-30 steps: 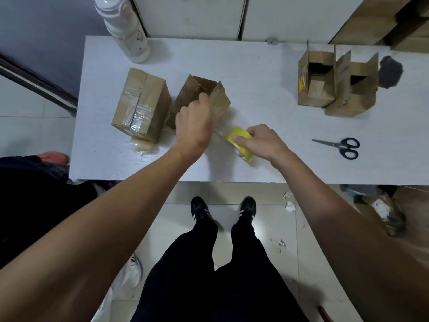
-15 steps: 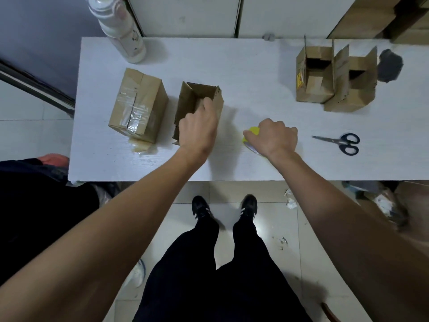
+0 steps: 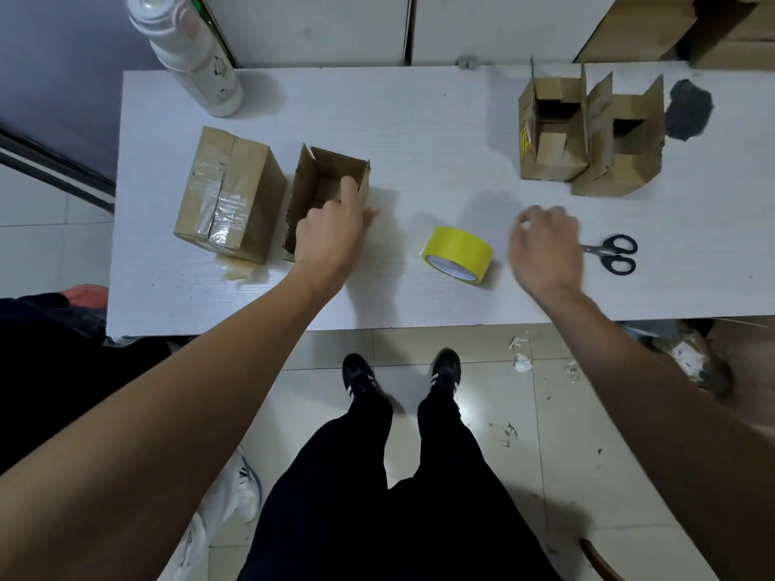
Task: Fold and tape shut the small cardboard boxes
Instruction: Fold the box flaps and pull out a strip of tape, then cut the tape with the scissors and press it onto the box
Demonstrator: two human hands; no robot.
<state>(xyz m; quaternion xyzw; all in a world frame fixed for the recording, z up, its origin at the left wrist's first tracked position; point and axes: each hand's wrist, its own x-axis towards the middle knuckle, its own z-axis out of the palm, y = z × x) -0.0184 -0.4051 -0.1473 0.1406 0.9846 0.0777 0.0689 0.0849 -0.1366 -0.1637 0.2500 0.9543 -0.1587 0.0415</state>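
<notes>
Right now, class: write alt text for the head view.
A person's left hand grips an open cardboard box on a white table, the right hand between yellow tape roll and scissors.

White table [image 3: 419, 119]; pale tiled floor [image 3: 587, 413]; white cabinets [image 3: 314, 27] behind.
</notes>
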